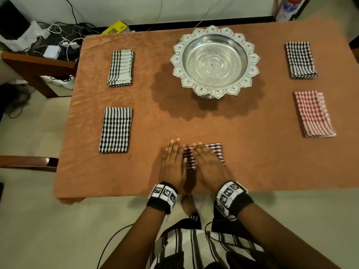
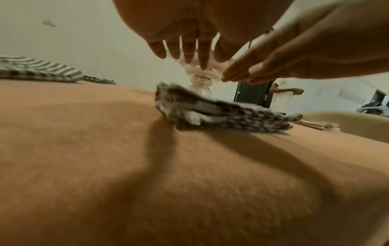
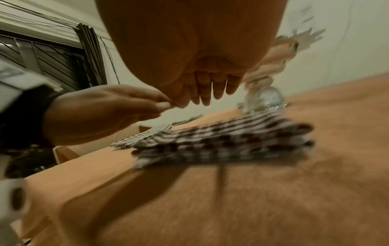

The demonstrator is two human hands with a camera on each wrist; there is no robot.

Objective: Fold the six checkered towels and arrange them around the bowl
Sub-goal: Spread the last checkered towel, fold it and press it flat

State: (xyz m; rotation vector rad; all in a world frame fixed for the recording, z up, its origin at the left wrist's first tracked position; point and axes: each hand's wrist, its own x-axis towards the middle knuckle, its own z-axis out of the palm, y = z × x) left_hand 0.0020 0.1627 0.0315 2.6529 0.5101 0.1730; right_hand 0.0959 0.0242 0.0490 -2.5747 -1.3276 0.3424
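A silver pedestal bowl stands at the back middle of the orange-covered table. A folded dark checkered towel lies near the front edge, in front of the bowl. My left hand is flat with straight fingers over the towel's left edge. Beside it, my right hand is spread flat over the towel's middle. In the left wrist view both hands hover just above the towel and hold nothing. The right wrist view shows the same towel under my straight fingers.
Two folded black-and-white towels lie along the table's left side. On the right lie a dark checkered one and a red one. Wooden chairs stand at the left, with cables on the floor behind them.
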